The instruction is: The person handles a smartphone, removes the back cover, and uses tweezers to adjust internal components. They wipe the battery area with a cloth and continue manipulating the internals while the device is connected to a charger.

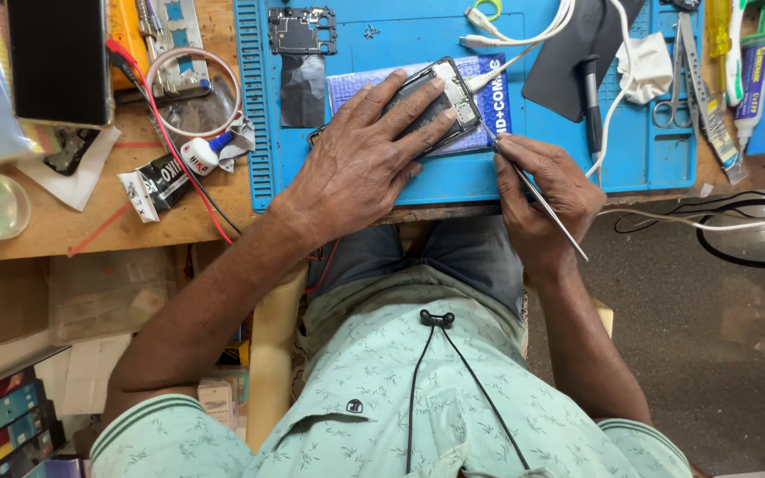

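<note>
Cluttered with repair gear, the wooden tabletop (64, 232) carried a blue ridged work mat (374, 177) along its near edge, with grey floor beyond on the right. The person sat close, both forearms reaching forward from a pale green patterned shirt.

The left hand (360, 168) lay palm down on the mat, wrist bent slightly inward, its fingers (418, 102) spread flat and pressing on an opened smartphone (440, 102). The phone lay on its face with the back cover off, its long axis running diagonally from lower left to upper right, the exposed circuit end toward the upper right. A white cable (524, 40) met it at that end.

The right hand (546, 199) rested its heel at the tabletop's edge, fingers curled and pinched around thin metal tweezers (533, 190). The tool slanted from lower right up to upper left, its tip touching the phone's upper right corner.

On the mat behind lay a detached phone frame piece (303, 31) and a dark rectangular sheet (303, 88). Scissors (670, 106) and glue tubes (754, 71) sat at the right end. Left of the mat lay a black adhesive tube (166, 181), red wire (179, 159) and a dark tablet (59, 62).
</note>
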`<state>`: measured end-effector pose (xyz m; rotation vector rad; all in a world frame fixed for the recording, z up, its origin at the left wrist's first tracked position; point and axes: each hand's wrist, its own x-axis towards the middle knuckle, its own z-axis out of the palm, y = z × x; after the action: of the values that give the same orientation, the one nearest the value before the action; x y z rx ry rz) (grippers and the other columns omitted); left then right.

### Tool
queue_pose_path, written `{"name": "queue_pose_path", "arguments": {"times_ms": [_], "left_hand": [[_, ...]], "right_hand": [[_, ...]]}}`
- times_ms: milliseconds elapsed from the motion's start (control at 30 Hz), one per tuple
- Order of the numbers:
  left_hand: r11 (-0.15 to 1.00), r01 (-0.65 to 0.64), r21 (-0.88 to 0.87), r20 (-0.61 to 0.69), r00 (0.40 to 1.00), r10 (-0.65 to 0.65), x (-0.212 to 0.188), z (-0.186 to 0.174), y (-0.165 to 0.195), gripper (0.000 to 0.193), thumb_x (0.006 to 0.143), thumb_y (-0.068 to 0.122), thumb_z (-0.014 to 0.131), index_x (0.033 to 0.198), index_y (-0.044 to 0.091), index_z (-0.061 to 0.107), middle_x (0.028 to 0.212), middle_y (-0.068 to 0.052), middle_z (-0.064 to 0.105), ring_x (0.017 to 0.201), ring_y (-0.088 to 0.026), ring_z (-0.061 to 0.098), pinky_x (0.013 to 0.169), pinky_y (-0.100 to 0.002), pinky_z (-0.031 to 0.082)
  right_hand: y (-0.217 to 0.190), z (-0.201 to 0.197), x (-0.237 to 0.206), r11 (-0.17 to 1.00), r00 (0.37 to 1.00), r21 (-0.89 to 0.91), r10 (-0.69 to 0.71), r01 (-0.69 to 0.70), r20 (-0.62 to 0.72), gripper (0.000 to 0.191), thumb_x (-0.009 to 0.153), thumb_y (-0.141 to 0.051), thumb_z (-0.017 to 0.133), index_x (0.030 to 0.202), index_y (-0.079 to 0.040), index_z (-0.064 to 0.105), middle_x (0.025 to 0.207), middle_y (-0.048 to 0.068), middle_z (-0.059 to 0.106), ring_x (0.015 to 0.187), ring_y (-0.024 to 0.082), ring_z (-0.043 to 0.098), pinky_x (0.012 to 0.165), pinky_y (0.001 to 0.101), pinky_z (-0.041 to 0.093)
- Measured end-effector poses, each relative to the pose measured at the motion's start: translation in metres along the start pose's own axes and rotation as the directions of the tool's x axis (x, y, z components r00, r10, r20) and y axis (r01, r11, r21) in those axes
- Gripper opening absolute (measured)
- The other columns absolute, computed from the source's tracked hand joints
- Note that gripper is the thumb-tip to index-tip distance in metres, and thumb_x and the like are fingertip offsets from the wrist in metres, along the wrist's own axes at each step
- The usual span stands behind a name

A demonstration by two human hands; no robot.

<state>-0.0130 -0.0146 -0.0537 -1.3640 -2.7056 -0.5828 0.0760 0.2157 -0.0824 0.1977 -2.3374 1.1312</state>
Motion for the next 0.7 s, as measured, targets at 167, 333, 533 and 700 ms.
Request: {"name": "queue_pose_path", "arguments": {"times_ms": [167, 333, 533, 700], "left_hand": [[1.0, 0.006, 0.004, -0.004, 1.0, -0.006, -0.001, 0.002, -0.002, 0.058, 0.097, 0.024, 0.069, 0.152, 0.017, 0.054, 0.163, -0.011, 0.039, 0.151, -0.038, 0.032, 0.124, -0.053, 0.029], [1.0, 0.005, -0.012, -0.013, 1.0, -0.005, -0.001, 0.004, -0.003, 0.058, 0.097, 0.024, 0.069, 0.153, 0.017, 0.053, 0.163, -0.011, 0.039, 0.152, -0.039, 0.031, 0.125, -0.054, 0.028], [1.0, 0.003, -0.003, -0.01, 1.0, -0.003, -0.002, 0.004, -0.004, 0.059, 0.097, 0.023, 0.068, 0.153, 0.017, 0.052, 0.164, -0.011, 0.039, 0.152, -0.039, 0.031, 0.125, -0.054, 0.028], [1.0, 0.003, -0.003, -0.012, 1.0, -0.003, -0.002, 0.003, -0.004, 0.059, 0.097, 0.022, 0.068, 0.154, 0.017, 0.051, 0.163, -0.012, 0.039, 0.151, -0.039, 0.031, 0.124, -0.054, 0.028]], "right_hand": [[-0.001, -0.001, 0.005, 1.0, 1.0, -0.005, 0.01, -0.01, 0.016, 0.019, 0.102, 0.003, 0.078, 0.119, -0.003, 0.075, 0.119, 0.014, 0.076, 0.112, 0.024, 0.076, 0.098, 0.0335, 0.063], [0.0, 0.003, 0.004, 1.0, 1.0, -0.022, 0.016, -0.016, 0.0, 0.017, 0.103, 0.001, 0.077, 0.119, -0.003, 0.075, 0.119, 0.014, 0.076, 0.113, 0.024, 0.076, 0.098, 0.0339, 0.063], [-0.003, 0.004, 0.008, 0.999, 1.0, -0.038, 0.006, -0.006, 0.016, 0.017, 0.103, 0.0, 0.077, 0.119, -0.002, 0.075, 0.119, 0.014, 0.076, 0.113, 0.024, 0.076, 0.098, 0.0338, 0.062], [-0.008, 0.006, 0.018, 1.0, 0.999, -0.011, 0.026, -0.025, 0.037, 0.015, 0.104, 0.0, 0.077, 0.118, -0.003, 0.074, 0.117, 0.014, 0.076, 0.11, 0.023, 0.076, 0.095, 0.0327, 0.062]]}}
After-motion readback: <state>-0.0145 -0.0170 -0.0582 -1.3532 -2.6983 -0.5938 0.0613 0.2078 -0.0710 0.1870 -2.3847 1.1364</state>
